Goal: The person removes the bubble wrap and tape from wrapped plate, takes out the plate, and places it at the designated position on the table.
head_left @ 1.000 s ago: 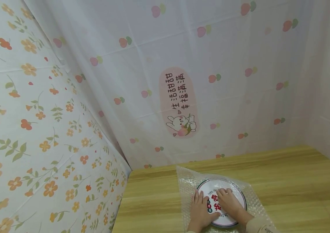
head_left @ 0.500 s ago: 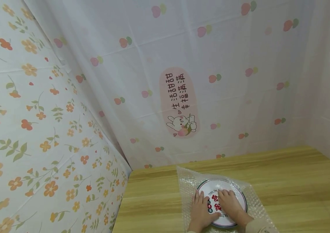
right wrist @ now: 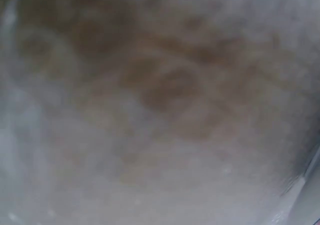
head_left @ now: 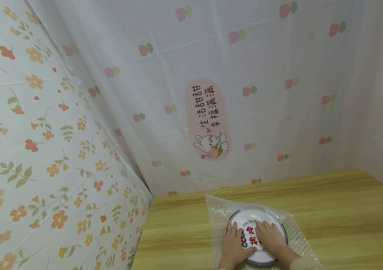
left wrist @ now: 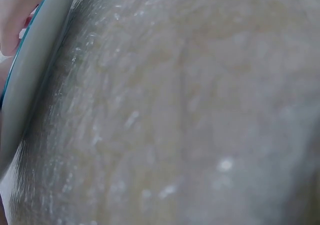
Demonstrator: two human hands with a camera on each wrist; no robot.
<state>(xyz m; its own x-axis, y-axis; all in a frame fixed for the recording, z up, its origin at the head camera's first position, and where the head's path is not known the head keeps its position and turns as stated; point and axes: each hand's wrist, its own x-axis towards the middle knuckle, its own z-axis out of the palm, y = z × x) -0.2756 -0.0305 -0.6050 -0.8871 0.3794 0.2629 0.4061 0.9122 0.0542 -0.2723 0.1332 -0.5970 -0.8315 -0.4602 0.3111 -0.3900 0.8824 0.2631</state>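
Note:
A round white plate [head_left: 253, 215] with a dark rim line and red Chinese characters lies on a sheet of bubble wrap [head_left: 216, 212]. My left hand [head_left: 233, 245] rests over its left side, fingers extended forward and thumb spread across the face. On the right half of the plate lies my right hand [head_left: 271, 238], its fingertips near the centre and covering part of the lettering. In the left wrist view, the pale side of the plate [left wrist: 37, 70] rises at the left edge, with bits of fingers beyond it. Blurred bubble wrap [right wrist: 150, 175] fills most of the right wrist view.
The wood-grain table [head_left: 340, 213] extends to both sides and behind the wrap. A white curtain with fruit prints [head_left: 265, 123] hangs along the back edge, and a flowered curtain [head_left: 53, 150] closes the left side.
My right hand has slid slightly to the right on the plate and its fingers lie flatter, showing more of the red lettering. The left hand has stayed in place.

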